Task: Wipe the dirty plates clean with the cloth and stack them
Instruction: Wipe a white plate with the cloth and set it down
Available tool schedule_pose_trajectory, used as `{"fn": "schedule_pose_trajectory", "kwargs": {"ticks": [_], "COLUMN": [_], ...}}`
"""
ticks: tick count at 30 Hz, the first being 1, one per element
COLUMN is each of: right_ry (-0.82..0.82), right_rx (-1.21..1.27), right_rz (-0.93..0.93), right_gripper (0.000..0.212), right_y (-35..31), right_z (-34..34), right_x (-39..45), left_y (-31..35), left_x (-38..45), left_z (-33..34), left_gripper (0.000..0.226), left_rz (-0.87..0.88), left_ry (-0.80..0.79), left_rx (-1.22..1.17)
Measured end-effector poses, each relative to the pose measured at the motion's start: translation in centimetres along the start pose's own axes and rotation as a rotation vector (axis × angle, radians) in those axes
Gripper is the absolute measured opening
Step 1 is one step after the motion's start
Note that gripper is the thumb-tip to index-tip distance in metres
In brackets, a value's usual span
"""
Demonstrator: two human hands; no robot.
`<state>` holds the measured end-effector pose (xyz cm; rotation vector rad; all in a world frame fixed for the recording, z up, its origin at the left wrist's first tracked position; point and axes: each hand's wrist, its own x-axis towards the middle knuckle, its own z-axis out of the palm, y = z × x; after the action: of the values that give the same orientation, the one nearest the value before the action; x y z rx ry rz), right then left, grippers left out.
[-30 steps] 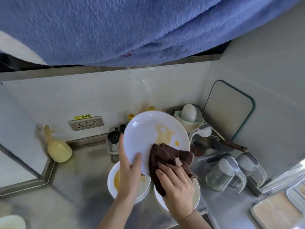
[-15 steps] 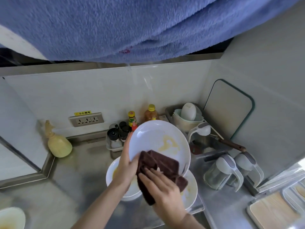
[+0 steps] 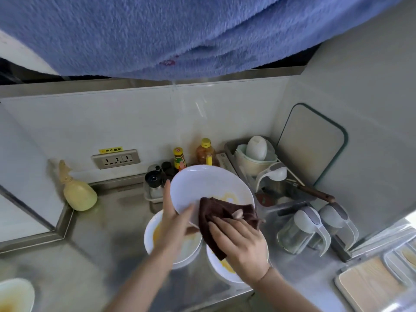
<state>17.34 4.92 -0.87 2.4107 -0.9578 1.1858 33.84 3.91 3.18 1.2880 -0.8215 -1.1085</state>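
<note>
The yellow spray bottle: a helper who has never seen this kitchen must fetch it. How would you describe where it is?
Find the steel counter and follow it to its back left corner, below the wall socket. The yellow spray bottle stands there alone. Unlike the small sauce bottles farther right, it is plump, pale yellow all over, with a trigger top.

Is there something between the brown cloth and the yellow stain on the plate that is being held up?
Nothing visible. The right hand presses the brown cloth directly on the held plate, at the edge of the yellow stain.
</note>
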Motion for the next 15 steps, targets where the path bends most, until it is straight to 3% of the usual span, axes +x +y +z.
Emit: {"fn": "schedule_pose_trajectory", "kwargs": {"ticks": [3,8,11,15], "right_ry": [-0.042,-0.378,-0.413,-0.347], "right_rx": [0.054,0.033,0.027,-0.042], "right_rz": [0.122,0.065,-0.049,-0.038], "right_gripper": [0.026,0.060,0.048,0.041], "right_y": [-2.5,-1.1,1.4,4.3], "right_z": [1.5,1.5,1.0,-0.8], "right_x": [0.0,0.2,-0.9,-1.3], "left_y": [-1.7,-0.3,0.7,1.7], "left_x": [-1.1,0.9,2.1,2.5], "left_z": [0.9,-1.3,-3.1,-4.2], "left_gripper": [0.069,0.068,0.063,0.065], "left_rz": [0.147,0.167,0.202,0.158], "left_ry": [0.141,-0.092,-0.112,-0.158], "left_rx": [-0.046,0.093,0.129,0.058]}}
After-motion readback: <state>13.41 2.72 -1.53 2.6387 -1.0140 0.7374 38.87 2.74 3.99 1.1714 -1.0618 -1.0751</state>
